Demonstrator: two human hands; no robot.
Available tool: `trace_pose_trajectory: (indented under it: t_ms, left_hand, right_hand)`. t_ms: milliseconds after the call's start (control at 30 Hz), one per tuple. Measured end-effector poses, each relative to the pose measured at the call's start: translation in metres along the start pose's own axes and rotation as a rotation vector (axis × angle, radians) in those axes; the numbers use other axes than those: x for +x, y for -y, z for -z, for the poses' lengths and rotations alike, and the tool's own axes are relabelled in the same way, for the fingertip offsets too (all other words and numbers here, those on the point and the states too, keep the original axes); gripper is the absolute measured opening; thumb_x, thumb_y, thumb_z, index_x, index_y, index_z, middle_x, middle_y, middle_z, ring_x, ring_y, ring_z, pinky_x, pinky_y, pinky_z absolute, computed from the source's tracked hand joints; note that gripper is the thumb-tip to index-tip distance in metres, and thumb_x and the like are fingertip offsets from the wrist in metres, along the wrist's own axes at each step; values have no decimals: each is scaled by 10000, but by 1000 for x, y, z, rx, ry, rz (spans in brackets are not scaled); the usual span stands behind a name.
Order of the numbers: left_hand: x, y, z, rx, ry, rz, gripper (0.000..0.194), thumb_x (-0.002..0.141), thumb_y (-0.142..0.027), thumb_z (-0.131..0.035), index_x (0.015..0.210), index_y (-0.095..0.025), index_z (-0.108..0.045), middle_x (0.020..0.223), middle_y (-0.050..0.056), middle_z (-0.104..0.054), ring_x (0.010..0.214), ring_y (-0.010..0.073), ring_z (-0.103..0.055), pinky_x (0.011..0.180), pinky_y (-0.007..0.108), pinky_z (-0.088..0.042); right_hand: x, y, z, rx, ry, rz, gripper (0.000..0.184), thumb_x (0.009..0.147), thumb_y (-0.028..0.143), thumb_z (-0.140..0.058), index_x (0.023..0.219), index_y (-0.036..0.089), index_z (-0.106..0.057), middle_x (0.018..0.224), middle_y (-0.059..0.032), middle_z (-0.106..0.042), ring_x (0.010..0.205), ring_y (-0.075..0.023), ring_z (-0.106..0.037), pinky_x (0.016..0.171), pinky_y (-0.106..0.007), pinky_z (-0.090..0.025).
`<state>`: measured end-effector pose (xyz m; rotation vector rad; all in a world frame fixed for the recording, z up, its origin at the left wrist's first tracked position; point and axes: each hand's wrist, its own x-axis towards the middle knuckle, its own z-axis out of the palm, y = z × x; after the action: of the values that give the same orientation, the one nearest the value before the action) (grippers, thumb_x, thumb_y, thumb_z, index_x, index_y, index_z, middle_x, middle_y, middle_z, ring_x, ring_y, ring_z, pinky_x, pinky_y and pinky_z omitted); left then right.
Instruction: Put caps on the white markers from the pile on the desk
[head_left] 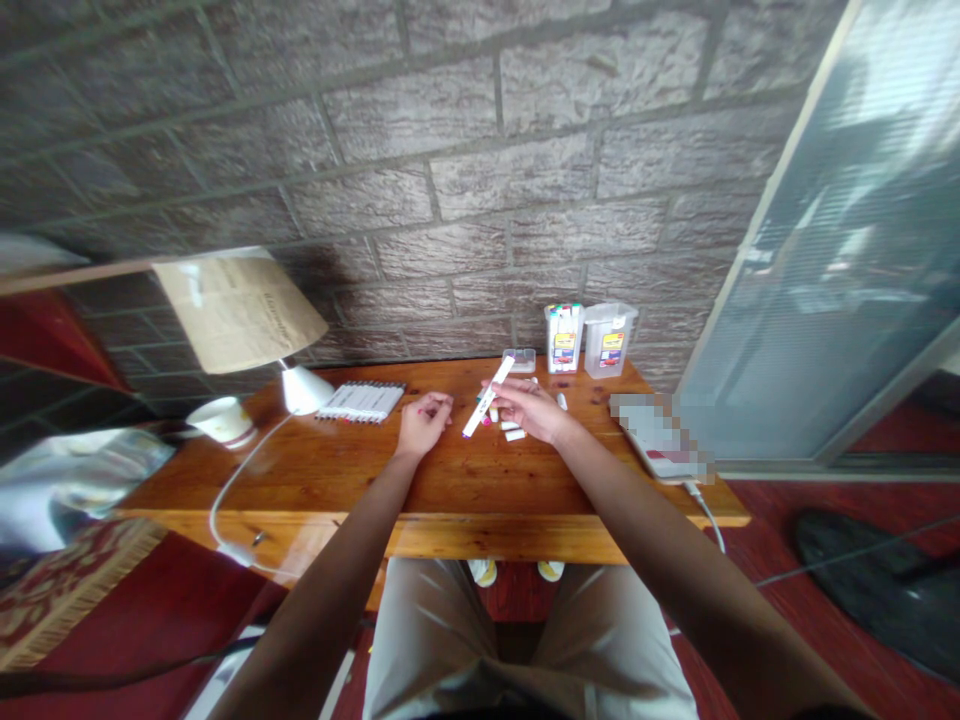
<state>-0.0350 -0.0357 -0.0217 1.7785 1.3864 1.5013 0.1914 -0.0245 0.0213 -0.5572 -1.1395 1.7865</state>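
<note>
A white marker pen (486, 402) with purple ends is pinched between the fingers of my right hand (525, 408), tilted above the desk. Under and around that hand lie several loose white markers (514, 434), partly hidden by it; one shows a pink end. My left hand (425, 424) rests on the wood, its fingers curled in with nothing visible in them. To its left is a flat row of white markers (363, 401) laid side by side.
Two clear plastic boxes stand at the back, one full of markers (564, 340), the other a clear box (607, 342) with a label. A small lid (519, 361) lies near them. A lamp (304, 388) and paper cup (223, 422) stand left, a blurred-out device (664, 440) right, on the wooden desk (465, 490).
</note>
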Motion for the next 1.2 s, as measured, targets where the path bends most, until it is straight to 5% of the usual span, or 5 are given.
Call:
trace_pose_trajectory:
  t_ms: [333, 867, 1200]
  left_hand:
    - [0, 0, 0, 13, 6, -3, 284, 834, -439, -618, 858, -158, -660, 559, 0, -638, 442, 118, -557, 482, 228, -444]
    - [0, 5, 0, 19, 21, -1, 302, 842, -457, -610, 858, -160, -661, 561, -5, -638, 451, 112, -566, 477, 211, -444]
    - [0, 8, 0, 7, 25, 8, 291, 850, -443, -607, 867, -157, -659, 564, -4, -637, 449, 118, -563, 474, 219, -450]
  right_hand:
    - [-1, 2, -2, 9, -15, -24, 310, 648, 228, -853, 942, 192, -765, 840, -46, -762, 661, -117, -678, 549, -197, -502]
    - [3, 2, -1, 61, -94, 13, 255, 709, 150, -728, 961, 189, -713, 788, -20, -761, 521, -55, -573, 455, -142, -389]
    - [4, -1, 2, 48, -51, -5, 253, 672, 295, -851, 798, 158, -680, 790, -41, -765, 600, -89, -671, 495, -149, -459]
